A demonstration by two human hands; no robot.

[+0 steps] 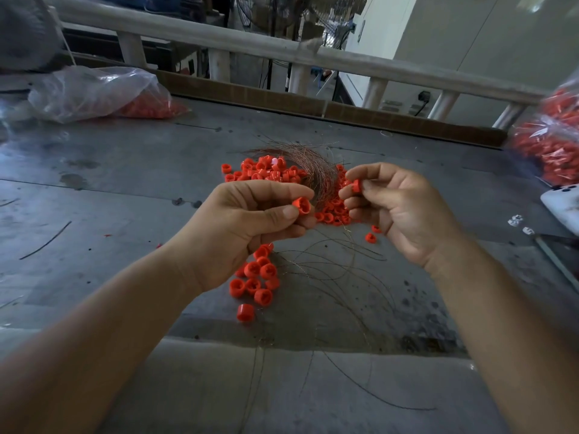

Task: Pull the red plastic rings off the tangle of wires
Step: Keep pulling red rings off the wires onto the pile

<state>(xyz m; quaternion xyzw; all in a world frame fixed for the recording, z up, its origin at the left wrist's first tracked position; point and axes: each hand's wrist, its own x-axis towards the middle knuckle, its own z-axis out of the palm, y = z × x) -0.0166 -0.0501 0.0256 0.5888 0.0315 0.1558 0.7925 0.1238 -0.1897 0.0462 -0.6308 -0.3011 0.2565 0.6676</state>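
The left hand (pixel 250 223) is raised over the middle of the grey worktop (pixel 125 183). Its thumb and first finger are curled and pinch a red ring (pixel 301 205), open end toward the camera, and the other fingers are folded beneath. Just to the right, the right hand (pixel 398 211) pinches a second red ring (pixel 356 185) between thumb tip and first finger, with the remaining fingers loosely bent. The two hands are close but not touching. Whether a wire runs through either held ring cannot be made out.

The tangle of wires (pixel 313 164), a coppery curved bundle, lies on the worktop behind the hands, toward the far edge. A pile of red rings (pixel 266 172) lies against its left side and spreads under the gap between the hands. A smaller cluster of rings (pixel 257 277) sits below the left hand, toward the near edge, with loose thin wires (pixel 329 270) fanning out beside it and over that edge.

A clear plastic bag (pixel 94 92) holding red pieces lies at the far left corner. Another bag of red pieces (pixel 551 136) sits at the right edge, with a white object (pixel 564 205) nearer along that edge. A cardboard strip (pixel 313 104) lines the far edge.
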